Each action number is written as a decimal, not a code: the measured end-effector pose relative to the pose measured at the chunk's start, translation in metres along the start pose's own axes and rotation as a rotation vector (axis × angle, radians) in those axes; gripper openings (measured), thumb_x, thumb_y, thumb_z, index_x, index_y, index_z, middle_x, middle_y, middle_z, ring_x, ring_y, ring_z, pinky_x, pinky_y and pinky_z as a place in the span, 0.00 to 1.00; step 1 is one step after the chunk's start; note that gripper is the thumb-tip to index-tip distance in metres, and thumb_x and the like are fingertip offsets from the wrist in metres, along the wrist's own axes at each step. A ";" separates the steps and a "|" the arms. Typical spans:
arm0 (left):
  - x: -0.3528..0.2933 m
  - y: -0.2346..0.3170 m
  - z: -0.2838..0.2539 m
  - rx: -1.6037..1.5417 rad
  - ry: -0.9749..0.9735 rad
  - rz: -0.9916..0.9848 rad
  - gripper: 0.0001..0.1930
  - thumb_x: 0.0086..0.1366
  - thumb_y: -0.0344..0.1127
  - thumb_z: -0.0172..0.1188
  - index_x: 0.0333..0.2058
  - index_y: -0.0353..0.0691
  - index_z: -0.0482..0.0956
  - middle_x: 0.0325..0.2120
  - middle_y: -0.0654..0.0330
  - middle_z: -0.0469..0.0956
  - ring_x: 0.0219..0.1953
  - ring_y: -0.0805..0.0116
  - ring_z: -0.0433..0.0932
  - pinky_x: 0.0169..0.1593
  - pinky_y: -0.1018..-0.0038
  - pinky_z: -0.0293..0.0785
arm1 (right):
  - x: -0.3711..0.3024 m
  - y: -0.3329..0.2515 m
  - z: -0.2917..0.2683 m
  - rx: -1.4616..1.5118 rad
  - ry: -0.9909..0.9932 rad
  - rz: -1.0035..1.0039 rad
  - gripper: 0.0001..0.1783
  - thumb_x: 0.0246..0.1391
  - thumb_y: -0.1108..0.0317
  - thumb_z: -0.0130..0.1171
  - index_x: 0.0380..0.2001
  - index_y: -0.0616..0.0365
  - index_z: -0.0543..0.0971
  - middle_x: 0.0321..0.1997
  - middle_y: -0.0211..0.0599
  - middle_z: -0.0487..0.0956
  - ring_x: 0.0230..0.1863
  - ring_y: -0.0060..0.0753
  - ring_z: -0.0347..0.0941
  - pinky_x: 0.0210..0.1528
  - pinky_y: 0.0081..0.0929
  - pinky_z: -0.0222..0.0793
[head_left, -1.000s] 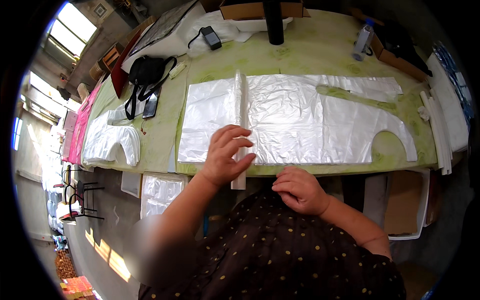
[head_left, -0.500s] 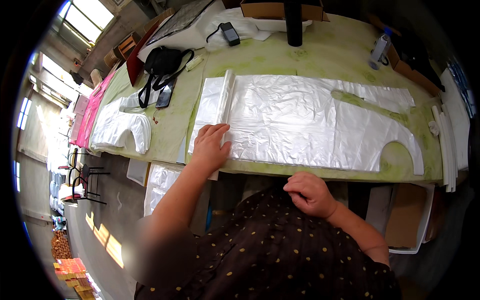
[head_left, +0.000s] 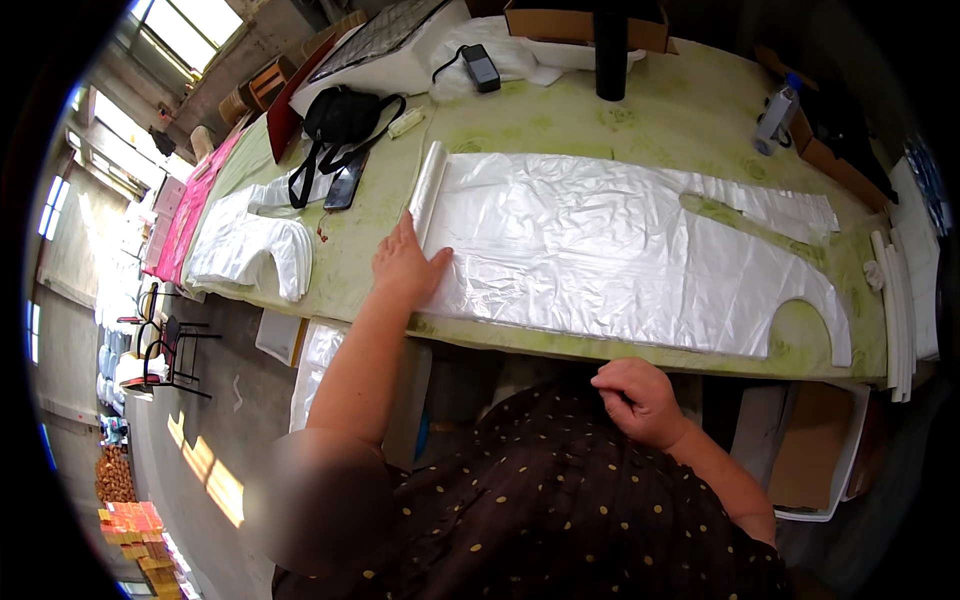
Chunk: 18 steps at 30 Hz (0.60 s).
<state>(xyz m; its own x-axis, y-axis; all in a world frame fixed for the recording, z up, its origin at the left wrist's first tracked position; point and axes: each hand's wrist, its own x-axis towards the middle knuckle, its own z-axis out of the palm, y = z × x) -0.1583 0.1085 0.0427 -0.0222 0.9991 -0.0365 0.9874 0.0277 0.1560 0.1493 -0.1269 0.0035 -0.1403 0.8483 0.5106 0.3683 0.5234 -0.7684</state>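
A shiny translucent white plastic apron (head_left: 600, 245), with curved cutouts at its right end, lies spread on the table. Whether it is one layer or several, I cannot tell. Its left end is turned over into a narrow folded strip (head_left: 430, 190). My left hand (head_left: 408, 268) rests along the outer edge of this strip near the front, fingers stretched out and thumb apart, lying on the plastic. My right hand (head_left: 642, 402) is held in front of my body below the table edge, fingers curled in, apart from the apron; nothing shows in it.
A pile of similar white plastic aprons (head_left: 255, 245) lies at the left, near a phone (head_left: 345, 185) and a black bag (head_left: 340, 118). Farther back stand a dark cylinder (head_left: 610, 60) and a water bottle (head_left: 776, 120). White rolls (head_left: 893, 310) lean at the right edge.
The flat flap left of the folded strip has been turned over and no longer shows. My left hand has shifted to the strip's outer edge. My right hand stays curled; the view has shifted slightly.
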 end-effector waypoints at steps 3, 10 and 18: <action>0.025 -0.033 -0.008 0.065 -0.029 -0.092 0.46 0.63 0.55 0.63 0.73 0.44 0.53 0.65 0.43 0.68 0.68 0.46 0.65 0.68 0.55 0.62 | 0.004 -0.002 0.001 0.013 -0.011 0.005 0.11 0.50 0.80 0.64 0.38 0.58 0.83 0.35 0.41 0.83 0.39 0.44 0.80 0.43 0.35 0.77; -0.001 0.000 -0.014 -1.337 -0.314 -0.053 0.24 0.71 0.44 0.51 0.61 0.40 0.66 0.45 0.53 0.79 0.46 0.60 0.79 0.51 0.63 0.78 | 0.025 -0.009 0.006 0.095 -0.052 0.113 0.21 0.54 0.75 0.65 0.53 0.58 0.78 0.54 0.42 0.78 0.51 0.38 0.77 0.53 0.31 0.74; -0.073 0.142 0.022 -1.908 -0.528 -0.026 0.31 0.70 0.42 0.46 0.70 0.50 0.53 0.44 0.54 0.75 0.38 0.62 0.76 0.41 0.65 0.78 | 0.055 -0.038 0.015 0.325 -0.225 0.460 0.48 0.56 0.64 0.67 0.76 0.46 0.54 0.66 0.50 0.68 0.58 0.44 0.73 0.60 0.36 0.70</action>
<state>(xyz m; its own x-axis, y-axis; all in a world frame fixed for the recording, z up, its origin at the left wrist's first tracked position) -0.0126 0.0392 0.0461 0.3639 0.9006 -0.2377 -0.4404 0.3912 0.8081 0.1135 -0.0994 0.0550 -0.2371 0.9710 0.0313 0.1427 0.0667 -0.9875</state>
